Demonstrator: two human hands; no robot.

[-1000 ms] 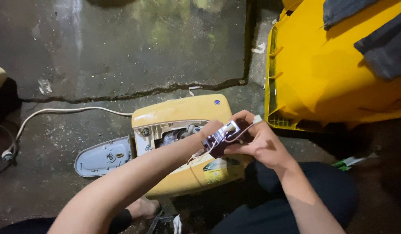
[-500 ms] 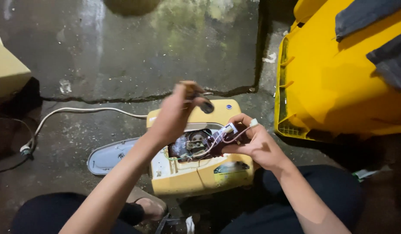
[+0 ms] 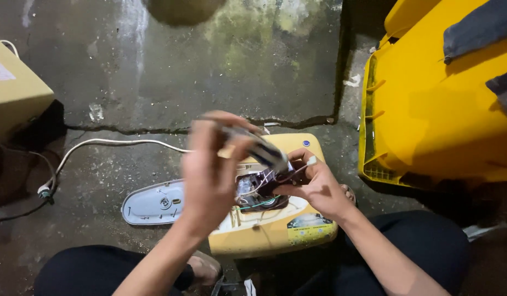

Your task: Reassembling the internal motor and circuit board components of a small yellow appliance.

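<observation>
**Yellow appliance lies open on the floor, hands at its wires**

The yellow appliance (image 3: 264,235) lies flat on the wet concrete floor (image 3: 154,82), between the person's knees. Its cover is off, so a dark hole in the middle shows the insides. What kind of machine it is cannot be told. The small parts inside are dark and hard to make out, apart from a few thin wires (image 3: 259,204) in red, white and green. Its near end bears a sticker, and a small blue dot sits at the far end.

The left hand (image 3: 209,175) is lifted above the appliance and looks blurry. Its fingers are closed around a tool (image 3: 264,151) with a dark, striped handle. The tip of the tool is hidden, so it is not clear what sort of tool it is.

The right hand (image 3: 316,186) rests on the open part. Its fingers pinch a small white piece (image 3: 311,160) joined to the wires.

A grey oval cover (image 3: 154,204) lies just beside the appliance on the left. A white cord (image 3: 100,143) runs away across the floor. A big yellow bin (image 3: 429,109) lies on its side to the right, cut off by the edge, with dark cloth (image 3: 478,30) on it. A cardboard box (image 3: 15,93) is cut off at the left. A round blurry shape at the top cannot be made out.
</observation>
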